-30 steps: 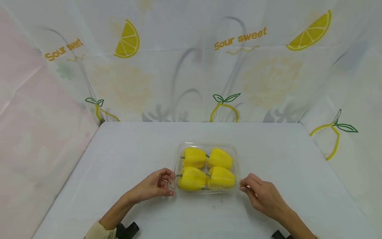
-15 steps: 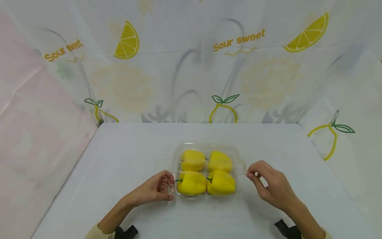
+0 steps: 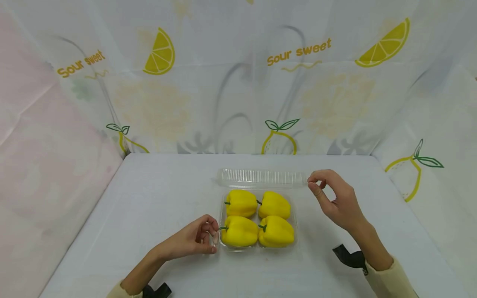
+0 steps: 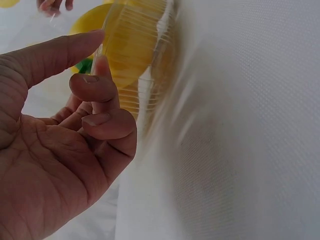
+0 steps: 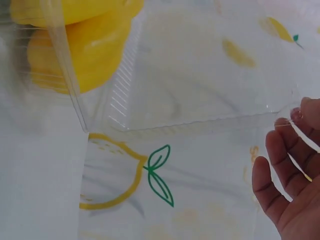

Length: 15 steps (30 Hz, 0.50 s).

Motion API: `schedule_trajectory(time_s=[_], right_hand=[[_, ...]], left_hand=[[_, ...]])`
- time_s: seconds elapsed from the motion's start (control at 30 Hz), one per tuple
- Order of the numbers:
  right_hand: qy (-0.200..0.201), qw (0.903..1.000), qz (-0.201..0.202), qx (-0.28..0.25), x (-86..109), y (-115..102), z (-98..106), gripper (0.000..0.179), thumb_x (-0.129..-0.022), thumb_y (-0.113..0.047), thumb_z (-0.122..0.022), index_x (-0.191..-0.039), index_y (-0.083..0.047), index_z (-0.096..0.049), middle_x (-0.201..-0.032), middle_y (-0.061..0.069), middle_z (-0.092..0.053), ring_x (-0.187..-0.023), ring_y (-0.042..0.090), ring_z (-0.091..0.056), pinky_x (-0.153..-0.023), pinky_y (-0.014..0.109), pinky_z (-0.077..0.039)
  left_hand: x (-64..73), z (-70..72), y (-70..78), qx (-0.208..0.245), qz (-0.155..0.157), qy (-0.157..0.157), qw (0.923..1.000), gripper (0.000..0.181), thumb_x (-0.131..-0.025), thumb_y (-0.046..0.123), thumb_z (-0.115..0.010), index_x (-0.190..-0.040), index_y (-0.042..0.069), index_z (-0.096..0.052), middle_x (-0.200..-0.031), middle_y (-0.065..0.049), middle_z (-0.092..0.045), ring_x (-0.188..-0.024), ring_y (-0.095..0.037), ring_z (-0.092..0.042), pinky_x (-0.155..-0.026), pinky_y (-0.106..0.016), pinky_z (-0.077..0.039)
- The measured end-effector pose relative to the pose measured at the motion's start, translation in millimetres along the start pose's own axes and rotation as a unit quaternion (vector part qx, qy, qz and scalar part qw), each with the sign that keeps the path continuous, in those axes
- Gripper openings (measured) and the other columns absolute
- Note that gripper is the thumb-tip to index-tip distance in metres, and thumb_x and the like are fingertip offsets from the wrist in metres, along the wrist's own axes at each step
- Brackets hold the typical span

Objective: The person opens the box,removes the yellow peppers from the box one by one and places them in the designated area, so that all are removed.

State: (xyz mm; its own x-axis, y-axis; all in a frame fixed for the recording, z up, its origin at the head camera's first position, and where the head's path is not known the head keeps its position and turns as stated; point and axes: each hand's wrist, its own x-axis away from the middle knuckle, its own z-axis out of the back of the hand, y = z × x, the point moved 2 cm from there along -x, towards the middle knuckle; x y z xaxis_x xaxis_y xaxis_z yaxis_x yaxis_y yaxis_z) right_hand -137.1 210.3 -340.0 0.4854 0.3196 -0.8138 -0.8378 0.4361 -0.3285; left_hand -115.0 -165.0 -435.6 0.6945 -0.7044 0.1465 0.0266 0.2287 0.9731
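A clear plastic clamshell box (image 3: 238,249) holds several yellow bell peppers (image 3: 276,231) with green stems, in two rows. Its hinged lid (image 3: 261,178) stands raised at the back, joined to the base on the far side. My left hand (image 3: 199,238) pinches the left rim of the base near the front; in the left wrist view the thumb (image 4: 65,57) lies along the rim with the index finger behind it. My right hand (image 3: 335,200) pinches the right corner of the lid between thumb and fingertips. The right wrist view shows the lid's edge (image 5: 200,122) reaching to those fingers.
The box rests on a white table (image 3: 160,186). Behind it hangs a pale curtain (image 3: 208,95) with lemon prints, and a pinkish cloth (image 3: 48,165) borders the left. Dark wrist mounts (image 3: 350,256) sit at the sleeves.
The lid, closed over the peppers at first, has swung up and back. My right hand has risen and moved away from me with its corner. My left hand has stayed at the left rim.
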Motion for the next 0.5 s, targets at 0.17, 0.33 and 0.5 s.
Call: schedule_trajectory(time_s=[0.17, 0.33, 0.5], right_hand=[[0.01, 0.9984, -0.052, -0.019, -9.9, 18, -4, 0.014, -0.092, 0.001, -0.066, -0.103, 0.008, -0.062, -0.093, 0.015, -0.064, -0.084, 0.013, -0.055, -0.077, 0.016, -0.045], [-0.006, 0.9948, -0.096, -0.034, -15.1, 38, -9, 0.051, -0.077, 0.022, -0.069, -0.124, 0.006, -0.055, -0.104, 0.014, -0.063, -0.095, 0.014, -0.058, -0.077, 0.016, -0.046], [-0.016, 0.9929, -0.106, -0.052, -20.8, 47, -16, 0.066, -0.078, 0.021, -0.068, -0.137, 0.002, -0.045, -0.117, 0.016, -0.06, -0.101, 0.027, -0.061, -0.079, 0.02, -0.047]], left_hand=[[0.7, -0.2, 0.6, -0.008, -0.001, 0.001, 1.0, 0.047, -0.088, 0.009, -0.074, -0.12, -0.002, -0.042, -0.096, -0.012, -0.057, -0.068, -0.009, -0.053, -0.061, -0.019, -0.045], [1.1, -0.2, 0.9, -0.007, -0.011, -0.003, 0.9999, 0.046, -0.088, 0.007, -0.074, -0.12, -0.003, -0.042, -0.096, -0.017, -0.058, -0.069, -0.01, -0.054, -0.062, -0.019, -0.046], [0.4, -0.5, 0.6, -0.006, -0.014, -0.006, 0.9999, 0.046, -0.088, 0.007, -0.073, -0.12, -0.003, -0.042, -0.096, -0.018, -0.058, -0.069, -0.01, -0.054, -0.061, -0.019, -0.046]])
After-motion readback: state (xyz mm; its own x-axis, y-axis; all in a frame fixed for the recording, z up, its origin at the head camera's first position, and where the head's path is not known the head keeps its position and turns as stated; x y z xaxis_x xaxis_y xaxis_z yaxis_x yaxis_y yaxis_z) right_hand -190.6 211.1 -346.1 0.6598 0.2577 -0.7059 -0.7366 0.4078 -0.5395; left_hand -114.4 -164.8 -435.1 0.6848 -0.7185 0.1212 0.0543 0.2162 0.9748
